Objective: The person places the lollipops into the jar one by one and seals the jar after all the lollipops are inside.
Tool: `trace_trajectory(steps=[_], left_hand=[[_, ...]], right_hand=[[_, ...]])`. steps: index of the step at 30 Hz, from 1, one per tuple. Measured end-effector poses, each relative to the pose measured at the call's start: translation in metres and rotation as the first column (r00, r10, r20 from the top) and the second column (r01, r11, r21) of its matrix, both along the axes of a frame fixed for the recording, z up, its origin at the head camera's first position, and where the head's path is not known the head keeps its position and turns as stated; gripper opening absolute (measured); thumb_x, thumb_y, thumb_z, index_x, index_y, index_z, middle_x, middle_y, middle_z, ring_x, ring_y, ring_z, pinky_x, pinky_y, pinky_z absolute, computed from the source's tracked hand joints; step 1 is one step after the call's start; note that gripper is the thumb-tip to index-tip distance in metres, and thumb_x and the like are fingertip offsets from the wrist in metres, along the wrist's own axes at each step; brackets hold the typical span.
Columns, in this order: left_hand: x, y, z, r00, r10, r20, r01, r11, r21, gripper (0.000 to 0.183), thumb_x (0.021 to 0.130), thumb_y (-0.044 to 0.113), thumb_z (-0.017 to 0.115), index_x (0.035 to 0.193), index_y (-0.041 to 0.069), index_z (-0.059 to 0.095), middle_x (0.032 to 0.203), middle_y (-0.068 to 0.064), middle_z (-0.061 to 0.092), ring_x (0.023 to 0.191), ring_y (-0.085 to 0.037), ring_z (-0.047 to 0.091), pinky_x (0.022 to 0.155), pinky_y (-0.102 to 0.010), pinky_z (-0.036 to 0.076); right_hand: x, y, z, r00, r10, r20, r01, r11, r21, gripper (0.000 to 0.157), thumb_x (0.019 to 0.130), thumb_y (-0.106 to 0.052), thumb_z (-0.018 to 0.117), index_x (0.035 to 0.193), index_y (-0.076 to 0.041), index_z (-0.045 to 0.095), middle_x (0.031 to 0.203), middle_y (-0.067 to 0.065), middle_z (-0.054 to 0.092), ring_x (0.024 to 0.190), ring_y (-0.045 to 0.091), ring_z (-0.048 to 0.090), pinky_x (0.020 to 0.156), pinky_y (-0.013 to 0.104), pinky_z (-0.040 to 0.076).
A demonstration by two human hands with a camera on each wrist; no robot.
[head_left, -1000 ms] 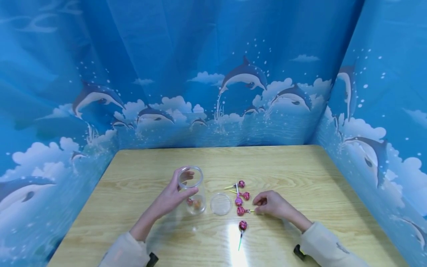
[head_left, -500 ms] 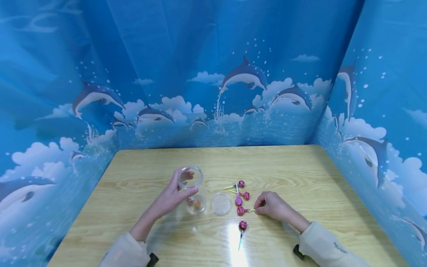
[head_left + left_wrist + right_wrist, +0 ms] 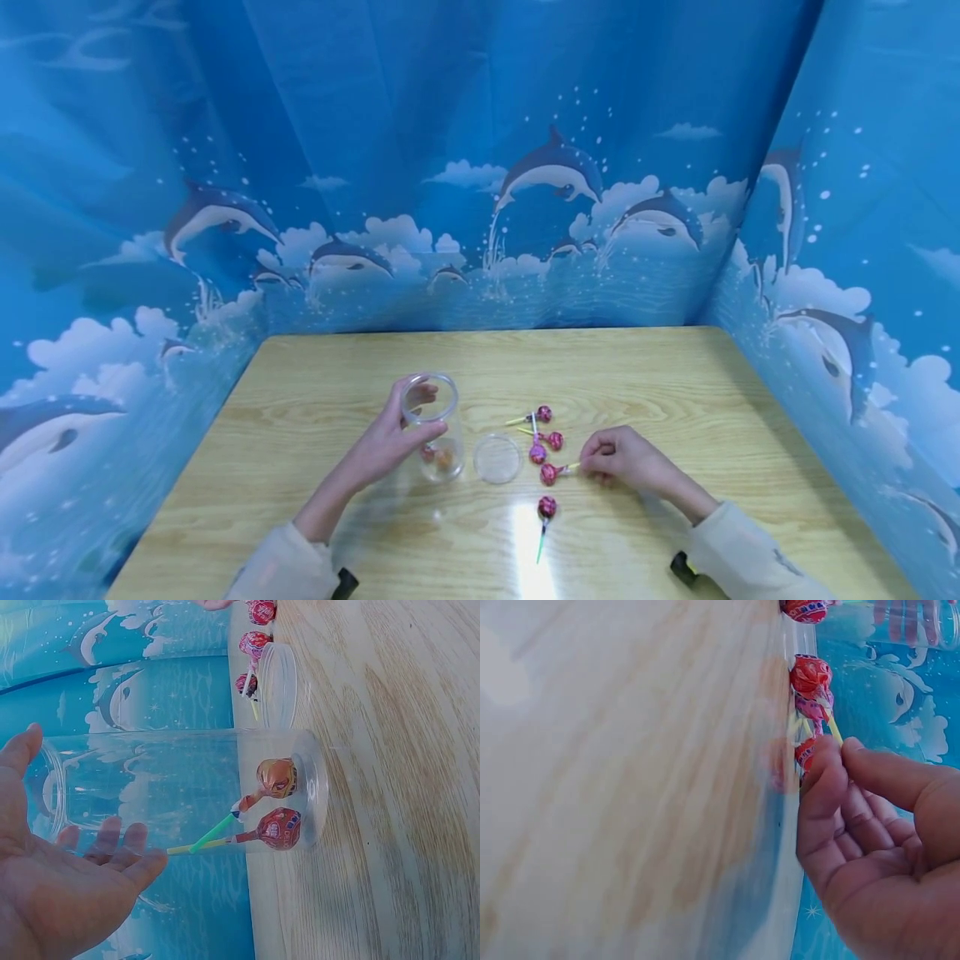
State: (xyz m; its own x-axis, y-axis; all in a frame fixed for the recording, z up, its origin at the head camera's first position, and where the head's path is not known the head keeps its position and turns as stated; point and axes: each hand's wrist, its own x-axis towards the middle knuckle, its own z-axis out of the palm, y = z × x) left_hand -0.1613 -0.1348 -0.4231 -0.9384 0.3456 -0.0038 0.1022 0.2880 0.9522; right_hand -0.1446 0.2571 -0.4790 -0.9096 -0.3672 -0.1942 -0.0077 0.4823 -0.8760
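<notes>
My left hand (image 3: 388,440) grips an upright clear plastic jar (image 3: 180,776) near its open top, thumb on one side and fingers on the other. Two wrapped lollipops lie at its bottom: an orange one (image 3: 277,778) with a green stick and a red one (image 3: 279,829) with a yellow stick. To the right, my right hand (image 3: 628,460) pinches the yellow stick of a red lollipop (image 3: 549,474) between thumb and forefinger. In the right wrist view that candy (image 3: 811,676) points away from the fingertips, close over the table.
A clear round lid (image 3: 497,458) lies flat between jar and candies. Beyond the held lollipop lie a purple-pink lollipop (image 3: 537,452) and two red ones, sticks crossing. Nearer is a dark red lollipop (image 3: 547,506) with a green stick. A dolphin-print curtain (image 3: 465,167) surrounds the wooden table (image 3: 315,400).
My right hand has shifted slightly right, and the red lollipop has moved along with it, its stick tilting up to the right. The left hand and jar have stayed in place.
</notes>
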Motion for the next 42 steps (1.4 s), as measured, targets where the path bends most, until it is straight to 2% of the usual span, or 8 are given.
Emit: trace_trajectory(steps=[5,10,14,23,30,42], left_hand=[[0.001,-0.001,-0.001,1.000,0.003,-0.004,-0.003,1.000,-0.002,0.080,0.095,0.025,0.076,0.156,0.018,0.025,0.155,-0.017,0.044,0.144,-0.043,0.041,0.113,-0.060,0.038],[0.002,-0.001,-0.001,1.000,0.003,-0.006,-0.003,1.000,-0.004,0.080,0.095,0.026,0.077,0.156,0.018,0.026,0.155,-0.018,0.044,0.143,-0.044,0.042,0.112,-0.060,0.040],[0.003,-0.001,0.001,1.000,0.005,-0.007,-0.005,1.000,-0.001,0.080,0.095,0.026,0.077,0.155,0.018,0.026,0.155,-0.019,0.044,0.143,-0.044,0.042,0.112,-0.061,0.040],[0.003,-0.001,0.001,1.000,0.001,-0.004,-0.001,1.000,0.004,0.080,0.094,0.026,0.077,0.156,0.017,0.025,0.156,-0.022,0.042,0.143,-0.045,0.041,0.112,-0.061,0.039],[0.002,0.001,0.002,1.000,0.013,0.011,-0.013,1.000,-0.006,0.078,0.096,0.022,0.075,0.156,0.018,0.025,0.155,-0.017,0.043,0.145,-0.043,0.039,0.114,-0.063,0.035],[0.001,0.000,0.002,1.000,-0.003,-0.003,0.003,1.000,-0.001,0.079,0.095,0.027,0.076,0.155,0.019,0.025,0.155,-0.019,0.042,0.143,-0.044,0.041,0.112,-0.062,0.038]], right_hand=[[0.002,0.003,0.009,0.998,-0.032,0.049,0.036,0.996,-0.083,0.013,0.094,-0.007,0.073,0.101,0.005,0.072,0.085,0.017,0.074,0.071,0.028,0.071,0.064,0.037,0.061],[0.001,0.008,0.024,0.997,-0.051,0.051,0.056,0.993,-0.107,0.023,0.095,-0.004,0.072,0.112,0.011,0.071,0.091,0.022,0.075,0.076,0.033,0.073,0.072,0.044,0.062],[0.001,0.010,0.038,0.997,-0.071,0.038,0.075,0.991,-0.109,0.023,0.097,-0.003,0.069,0.113,0.013,0.070,0.095,0.022,0.075,0.079,0.033,0.073,0.077,0.047,0.062],[-0.002,0.011,0.069,0.993,-0.115,-0.014,0.113,0.989,-0.100,0.024,0.100,-0.007,0.068,0.115,0.011,0.070,0.091,0.009,0.074,0.080,0.026,0.072,0.078,0.037,0.061],[-0.006,0.006,0.089,0.990,-0.135,-0.044,0.128,0.983,-0.128,0.027,0.100,-0.011,0.069,0.117,0.011,0.070,0.091,0.009,0.074,0.080,0.020,0.070,0.078,0.031,0.060],[-0.015,-0.008,0.113,0.982,-0.160,-0.100,0.144,0.978,-0.150,0.028,0.100,-0.018,0.070,0.115,0.006,0.072,0.093,0.014,0.074,0.082,0.022,0.070,0.080,0.031,0.060]])
